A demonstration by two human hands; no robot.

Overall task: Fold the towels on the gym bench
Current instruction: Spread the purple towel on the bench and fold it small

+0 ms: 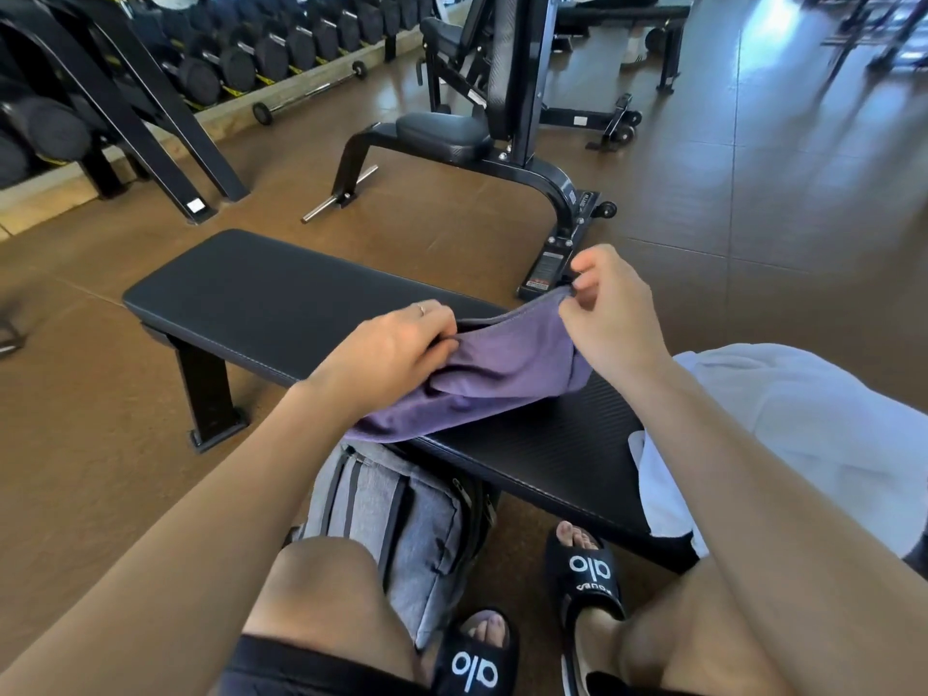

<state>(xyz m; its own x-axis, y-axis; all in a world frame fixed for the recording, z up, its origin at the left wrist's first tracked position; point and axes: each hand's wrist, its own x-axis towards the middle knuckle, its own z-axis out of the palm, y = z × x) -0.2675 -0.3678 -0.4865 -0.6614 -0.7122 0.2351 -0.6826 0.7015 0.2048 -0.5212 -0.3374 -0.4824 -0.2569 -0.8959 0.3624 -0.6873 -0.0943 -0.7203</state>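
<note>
A purple towel [502, 374] lies crumpled across the middle of the black flat gym bench [261, 298]. My left hand [391, 344] grips a bunched fold of it on the left side. My right hand [610, 313] pinches the towel's far right corner between thumb and fingers and lifts it a little above the pad. A white towel [783, 429] is heaped on the right end of the bench, partly behind my right forearm.
A grey backpack [401, 514] stands on the floor under the bench's near edge, between my knees. My feet in black slides [585, 570] are beside it. An adjustable bench [462, 138] stands behind, a dumbbell rack [226, 57] at the far left.
</note>
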